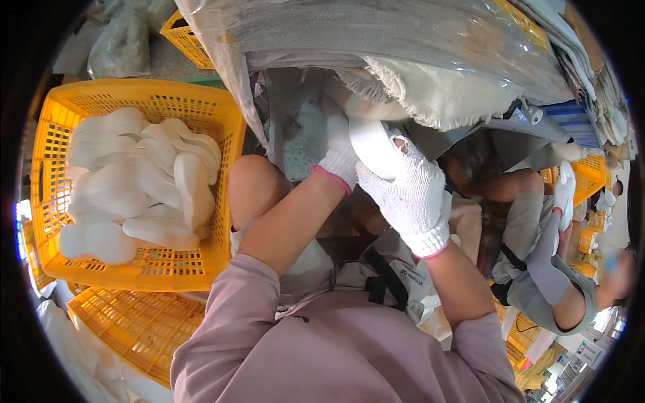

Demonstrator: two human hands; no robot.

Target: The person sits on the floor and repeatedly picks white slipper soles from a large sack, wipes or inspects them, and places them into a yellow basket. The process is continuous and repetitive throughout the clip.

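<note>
A white shoe sole [373,148] is held up in front of me between both hands, which wear white knitted gloves with pink cuffs. My right hand [411,191] is closed around its right side; that glove has a torn hole near the fingertips. On the other side, my left hand [339,158] grips the sole's edge, its fingers smeared by motion and partly hidden. The sole's upper end meets or nearly meets a blurred beige rounded part [369,106] under a frayed cloth [447,94]; whether they touch I cannot tell.
To my left stands a yellow plastic basket [225,248] piled with white soles [111,185]. Another yellow crate [134,322] lies below it. Plastic sheeting [302,33] drapes over the station ahead. At right sits a co-worker [557,282] with a white-gloved hand near a white sole.
</note>
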